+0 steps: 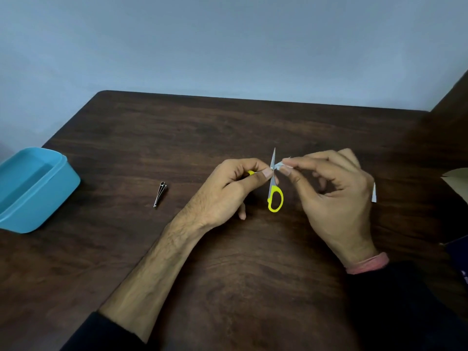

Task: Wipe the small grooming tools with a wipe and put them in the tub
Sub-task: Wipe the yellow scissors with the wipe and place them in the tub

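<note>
Dark brown wood-grain table (228, 287) fills most of the view, with a pale blue-grey wall (228, 41) behind it. At about nine o'clock, near the table's left edge, sits a turquoise plastic tub (54, 196) with rounded corners, its top open. At three o'clock the corner of a tan cardboard piece (458, 179) juts in from the right edge.

Just right of centre the left hand (228, 191) grips a small pair of scissors with yellow plastic handles (275, 196) — thumb and curled fingers close around one handle near the pivot, the steel blades pointing to twelve o'clock and the free yellow loop hanging toward six. Right hand (334, 196), at the scissors' three o'clock, pinches a small white wipe (278, 165) between thumb and forefinger, pressed against the blades by the pivot.

Between tub and hands — well apart from both — a small silver metal nail clipper (160, 194) lies on the table.
</note>
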A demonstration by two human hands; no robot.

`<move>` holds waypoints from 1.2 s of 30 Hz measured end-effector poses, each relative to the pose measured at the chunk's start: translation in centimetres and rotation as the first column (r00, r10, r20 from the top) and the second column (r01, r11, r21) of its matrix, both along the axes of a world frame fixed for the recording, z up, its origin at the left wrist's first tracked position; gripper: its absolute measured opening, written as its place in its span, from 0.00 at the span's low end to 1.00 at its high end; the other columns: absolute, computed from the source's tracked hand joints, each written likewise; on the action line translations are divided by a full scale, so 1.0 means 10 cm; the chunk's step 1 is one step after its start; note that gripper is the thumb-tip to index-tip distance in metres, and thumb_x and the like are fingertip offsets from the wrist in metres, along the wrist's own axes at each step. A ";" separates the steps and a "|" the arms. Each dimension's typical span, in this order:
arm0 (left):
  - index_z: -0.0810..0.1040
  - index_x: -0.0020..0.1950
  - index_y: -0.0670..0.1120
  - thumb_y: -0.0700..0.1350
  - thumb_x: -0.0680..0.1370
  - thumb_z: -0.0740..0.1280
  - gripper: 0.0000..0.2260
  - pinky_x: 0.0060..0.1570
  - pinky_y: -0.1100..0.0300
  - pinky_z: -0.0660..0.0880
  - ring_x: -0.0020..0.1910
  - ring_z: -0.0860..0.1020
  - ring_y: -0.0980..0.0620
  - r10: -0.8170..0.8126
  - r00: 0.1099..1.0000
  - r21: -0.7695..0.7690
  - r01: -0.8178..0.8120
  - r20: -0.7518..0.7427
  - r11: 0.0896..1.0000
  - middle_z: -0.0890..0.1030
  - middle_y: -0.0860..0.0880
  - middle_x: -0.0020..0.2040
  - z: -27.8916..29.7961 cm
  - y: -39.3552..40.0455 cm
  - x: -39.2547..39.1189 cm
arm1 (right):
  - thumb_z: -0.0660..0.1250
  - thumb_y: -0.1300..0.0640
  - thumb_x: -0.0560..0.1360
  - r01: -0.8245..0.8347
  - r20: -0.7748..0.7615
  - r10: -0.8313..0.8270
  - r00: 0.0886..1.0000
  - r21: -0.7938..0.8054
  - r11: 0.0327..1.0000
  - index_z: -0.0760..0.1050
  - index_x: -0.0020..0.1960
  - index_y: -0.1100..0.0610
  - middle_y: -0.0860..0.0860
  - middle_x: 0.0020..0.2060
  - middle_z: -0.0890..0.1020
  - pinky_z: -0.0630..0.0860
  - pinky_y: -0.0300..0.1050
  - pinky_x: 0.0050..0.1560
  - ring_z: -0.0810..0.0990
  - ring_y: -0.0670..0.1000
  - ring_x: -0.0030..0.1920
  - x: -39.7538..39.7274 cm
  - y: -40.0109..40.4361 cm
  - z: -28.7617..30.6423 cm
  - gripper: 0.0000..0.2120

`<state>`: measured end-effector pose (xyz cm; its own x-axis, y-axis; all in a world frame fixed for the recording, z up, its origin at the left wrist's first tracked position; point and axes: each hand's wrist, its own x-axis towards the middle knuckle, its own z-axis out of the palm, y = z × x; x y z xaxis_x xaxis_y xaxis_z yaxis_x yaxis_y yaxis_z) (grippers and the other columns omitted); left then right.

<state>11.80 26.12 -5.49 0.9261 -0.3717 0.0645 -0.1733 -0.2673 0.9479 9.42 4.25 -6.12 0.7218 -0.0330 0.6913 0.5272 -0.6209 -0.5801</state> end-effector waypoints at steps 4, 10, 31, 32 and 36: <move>0.86 0.55 0.40 0.42 0.90 0.63 0.13 0.30 0.55 0.77 0.33 0.76 0.59 -0.001 1.000 -0.044 0.001 -0.021 0.999 0.80 0.63 0.36 0.01 0.01 0.00 | 0.80 0.56 0.81 -0.069 -0.017 0.068 0.998 -0.107 0.992 0.91 0.56 0.52 0.45 0.46 0.87 0.68 0.35 0.51 0.75 0.49 0.48 -0.01 0.05 -0.03 0.05; 0.86 0.52 0.38 0.42 0.90 0.64 0.14 0.27 0.56 0.76 0.32 0.69 0.49 0.036 0.998 -0.072 -0.040 -0.047 0.997 0.75 0.59 0.32 0.01 -0.01 0.01 | 0.80 0.56 0.81 -0.123 -0.023 0.121 0.992 -0.226 0.966 0.91 0.55 0.52 0.45 0.46 0.85 0.72 0.40 0.52 0.75 0.51 0.49 0.00 0.01 -0.05 0.04; 0.90 0.55 0.49 0.49 0.89 0.67 0.12 0.21 0.61 0.74 0.39 0.77 0.38 0.023 0.997 -0.078 -0.029 -0.073 0.997 0.83 0.27 0.48 0.00 -0.02 0.02 | 0.77 0.57 0.83 -0.147 0.005 0.156 0.988 -0.301 0.942 0.90 0.53 0.54 0.47 0.46 0.85 0.77 0.52 0.47 0.77 0.53 0.47 -0.07 0.06 -0.08 0.03; 0.90 0.55 0.49 0.49 0.89 0.67 0.12 0.21 0.61 0.73 0.38 0.76 0.38 0.023 0.997 -0.078 -0.028 -0.071 0.997 0.83 0.27 0.47 0.01 -0.02 0.02 | 0.77 0.57 0.83 -0.152 0.001 0.160 0.987 -0.304 0.940 0.90 0.53 0.54 0.47 0.47 0.85 0.77 0.53 0.47 0.76 0.54 0.47 -0.06 0.07 -0.08 0.03; 0.89 0.54 0.47 0.48 0.89 0.67 0.12 0.21 0.61 0.71 0.34 0.74 0.39 0.043 0.996 -0.082 -0.049 -0.074 0.995 0.85 0.33 0.43 0.02 -0.03 0.01 | 0.77 0.58 0.82 -0.176 -0.013 0.181 0.983 -0.323 0.930 0.90 0.52 0.53 0.47 0.47 0.85 0.78 0.52 0.47 0.76 0.53 0.47 -0.08 0.10 -0.09 0.03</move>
<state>11.87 25.80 -5.32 0.9456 -0.3244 0.0257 -0.0926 -0.1925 0.9769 8.60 5.24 -7.06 0.6831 0.3216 0.6557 0.6547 -0.6675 -0.3547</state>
